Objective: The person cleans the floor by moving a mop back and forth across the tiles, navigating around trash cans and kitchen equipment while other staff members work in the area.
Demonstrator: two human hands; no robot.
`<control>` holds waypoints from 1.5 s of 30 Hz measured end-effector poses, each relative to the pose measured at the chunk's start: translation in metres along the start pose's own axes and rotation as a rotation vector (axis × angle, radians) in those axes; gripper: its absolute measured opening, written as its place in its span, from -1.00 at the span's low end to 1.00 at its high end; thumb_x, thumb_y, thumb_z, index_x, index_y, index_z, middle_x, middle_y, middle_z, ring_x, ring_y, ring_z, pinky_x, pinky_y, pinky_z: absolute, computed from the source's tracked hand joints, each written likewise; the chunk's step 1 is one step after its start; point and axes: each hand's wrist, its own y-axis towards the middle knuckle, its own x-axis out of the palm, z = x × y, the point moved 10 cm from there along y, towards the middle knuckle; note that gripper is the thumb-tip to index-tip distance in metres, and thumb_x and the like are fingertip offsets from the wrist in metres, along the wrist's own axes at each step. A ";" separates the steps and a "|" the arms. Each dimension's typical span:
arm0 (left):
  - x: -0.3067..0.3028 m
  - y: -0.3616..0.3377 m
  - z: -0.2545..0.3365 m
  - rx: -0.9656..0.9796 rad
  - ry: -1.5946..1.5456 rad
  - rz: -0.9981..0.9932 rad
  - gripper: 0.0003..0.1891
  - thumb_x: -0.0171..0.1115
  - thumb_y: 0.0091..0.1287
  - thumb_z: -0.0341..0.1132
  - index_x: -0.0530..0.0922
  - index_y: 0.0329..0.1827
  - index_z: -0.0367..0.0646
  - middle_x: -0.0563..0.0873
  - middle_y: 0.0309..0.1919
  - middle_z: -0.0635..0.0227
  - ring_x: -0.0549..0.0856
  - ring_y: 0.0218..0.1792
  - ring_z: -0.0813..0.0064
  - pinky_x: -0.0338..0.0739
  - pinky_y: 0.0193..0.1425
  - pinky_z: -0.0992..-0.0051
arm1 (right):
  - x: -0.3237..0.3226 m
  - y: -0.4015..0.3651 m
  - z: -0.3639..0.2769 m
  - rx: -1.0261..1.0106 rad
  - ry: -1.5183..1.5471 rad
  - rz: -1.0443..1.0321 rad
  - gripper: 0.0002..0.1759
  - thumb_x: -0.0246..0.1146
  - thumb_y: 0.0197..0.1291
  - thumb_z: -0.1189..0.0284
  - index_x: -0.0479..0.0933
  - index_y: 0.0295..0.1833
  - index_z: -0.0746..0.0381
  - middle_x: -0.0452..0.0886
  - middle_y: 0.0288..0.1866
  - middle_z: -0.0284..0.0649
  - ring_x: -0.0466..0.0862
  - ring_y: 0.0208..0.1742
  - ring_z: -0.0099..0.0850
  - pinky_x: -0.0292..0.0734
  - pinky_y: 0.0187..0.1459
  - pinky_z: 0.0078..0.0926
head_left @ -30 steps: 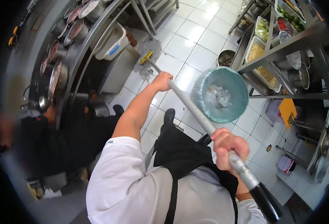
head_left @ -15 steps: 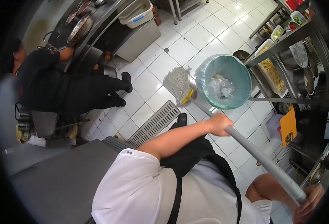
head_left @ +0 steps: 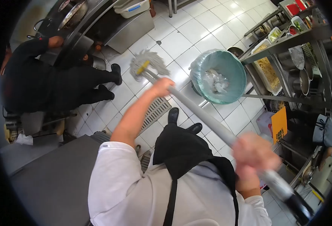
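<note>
A mop [head_left: 211,119] slants across the view, its pale string head [head_left: 156,62] spread on the white tiles with a yellow clamp [head_left: 143,67] at the handle's foot. My left hand [head_left: 163,87] is wrapped round the lower handle, close to the mop head. Higher up, my right hand [head_left: 254,152] grips the handle, blurred by motion. The handle's dark end sticks out beyond it at the lower right. To the right of the mop head stands a bin [head_left: 218,77] lined with a clear bag, with crumpled plastic inside.
A person in dark clothes [head_left: 41,79] works at the stove on the left, boots near the mop head. Metal shelving [head_left: 290,41] with food trays runs along the right. Another person's grey apron [head_left: 326,133] shows at the right edge. A floor drain grate [head_left: 154,115] lies ahead of my boots.
The mop head has swept left across the tiles, away from the bin. My left hand went left and up with it. My right hand now holds the handle farther from its end.
</note>
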 end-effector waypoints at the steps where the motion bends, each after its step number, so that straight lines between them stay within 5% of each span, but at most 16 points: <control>1: -0.014 -0.011 -0.036 -0.062 0.000 0.113 -0.94 0.33 0.00 -0.40 0.60 -0.49 -0.10 0.70 -0.37 0.14 0.67 -0.19 0.00 0.55 -0.11 0.16 | 0.017 -0.009 0.037 0.219 -0.166 -0.222 -0.68 0.45 0.14 0.44 0.41 -0.49 0.21 0.46 -0.60 -0.27 0.53 -0.58 -0.27 0.54 -0.50 -0.23; 4: -0.044 -0.065 -0.126 -0.560 0.203 0.256 -0.76 0.40 0.13 -0.33 0.63 -0.14 -0.05 0.69 -0.06 0.20 0.65 0.06 0.10 0.55 0.12 0.24 | 0.034 -0.078 0.145 0.376 -0.241 -0.193 -0.77 0.45 0.01 0.46 0.48 -0.36 0.24 0.55 -0.43 -0.21 0.65 -0.23 -0.20 0.58 0.09 -0.06; 7: -0.039 -0.090 -0.123 -0.719 0.314 0.245 -0.55 0.52 0.07 -0.24 0.54 0.00 -0.05 0.60 0.19 0.17 0.59 0.21 0.09 0.46 0.32 0.24 | 0.036 -0.123 0.171 0.302 -0.191 -0.128 -0.84 0.35 0.04 0.54 0.47 -0.45 0.28 0.54 -0.47 -0.19 0.63 -0.32 -0.22 0.58 0.08 -0.08; 10: -0.023 -0.081 -0.088 -0.753 0.212 0.274 -0.55 0.53 0.08 -0.16 0.53 -0.03 -0.07 0.62 0.18 0.19 0.60 0.21 0.08 0.46 0.31 0.23 | 0.017 -0.124 0.141 0.284 -0.110 0.001 -0.83 0.24 0.09 0.57 0.44 -0.51 0.30 0.51 -0.52 -0.19 0.59 -0.40 -0.25 0.59 0.04 -0.07; 15: 0.016 -0.060 0.031 -0.572 0.234 0.627 -0.61 0.54 0.07 -0.01 0.55 -0.38 -0.09 0.71 -0.31 0.22 0.67 -0.14 0.09 0.34 0.22 0.01 | -0.036 -0.071 0.038 0.252 -0.066 0.016 -0.71 0.13 0.23 0.51 0.39 -0.57 0.27 0.45 -0.62 -0.24 0.51 -0.54 -0.34 0.62 -0.23 -0.19; 19: 0.038 -0.040 0.144 -0.391 -0.011 0.627 -0.56 0.54 0.08 -0.05 0.47 -0.57 -0.15 0.61 -0.55 0.19 0.63 -0.50 0.15 0.51 -0.24 0.19 | -0.051 -0.016 -0.059 0.210 0.005 -0.046 -0.56 0.25 0.36 0.27 0.33 -0.56 0.18 0.46 -0.68 -0.34 0.52 -0.65 -0.43 0.67 -0.38 -0.28; 21: 0.056 -0.037 0.173 -0.203 -0.187 0.645 -0.56 0.50 0.13 -0.12 0.43 -0.63 -0.17 0.56 -0.61 0.14 0.62 -0.54 0.11 0.45 -0.45 0.24 | -0.051 -0.004 -0.087 0.161 0.063 -0.093 -0.50 0.29 0.37 0.12 0.30 -0.53 0.12 0.45 -0.70 -0.41 0.50 -0.70 -0.51 0.65 -0.49 -0.40; 24: 0.067 -0.036 0.183 -0.108 -0.201 0.537 -0.61 0.46 0.16 -0.20 0.43 -0.63 -0.18 0.55 -0.64 0.12 0.61 -0.53 0.04 0.46 -0.42 0.22 | -0.046 -0.007 -0.093 0.171 0.068 -0.104 -0.53 0.30 0.36 0.14 0.29 -0.50 0.08 0.41 -0.71 -0.44 0.42 -0.75 -0.60 0.49 -0.64 -0.59; 28: 0.056 -0.038 0.126 -0.205 -0.136 0.510 -0.65 0.42 0.16 -0.24 0.44 -0.63 -0.18 0.54 -0.64 0.07 0.59 -0.51 -0.03 0.46 -0.41 0.19 | -0.046 -0.033 -0.053 0.247 0.074 -0.041 -0.55 0.25 0.39 0.21 0.27 -0.51 0.11 0.31 -0.70 -0.44 0.34 -0.72 -0.54 0.36 -0.59 -0.53; 33: 0.023 -0.073 0.064 -0.379 -0.037 0.806 -0.71 0.37 0.13 -0.28 0.42 -0.59 -0.16 0.60 -0.56 0.11 0.59 -0.40 -0.03 0.47 -0.20 0.13 | -0.024 -0.031 0.014 0.246 0.194 -0.208 -0.55 0.24 0.33 0.21 0.28 -0.56 0.13 0.32 -0.73 -0.43 0.34 -0.76 -0.53 0.38 -0.60 -0.50; 38: 0.032 -0.138 0.072 -0.507 -0.052 0.935 -0.73 0.40 0.09 -0.33 0.43 -0.57 -0.13 0.60 -0.54 0.15 0.60 -0.33 0.00 0.44 -0.05 0.15 | 0.012 -0.019 0.028 0.298 0.348 -0.350 -0.53 0.31 0.27 0.19 0.30 -0.60 0.12 0.37 -0.77 -0.46 0.39 -0.81 -0.57 0.45 -0.67 -0.53; 45: 0.044 -0.271 0.019 -0.653 -0.006 0.965 -0.75 0.35 0.07 -0.34 0.41 -0.57 -0.17 0.53 -0.56 0.12 0.57 -0.41 0.00 0.43 -0.19 0.13 | 0.069 -0.069 0.111 0.552 0.506 -0.375 -0.53 0.35 0.18 0.25 0.29 -0.64 0.15 0.38 -0.74 -0.35 0.41 -0.73 -0.39 0.47 -0.58 -0.38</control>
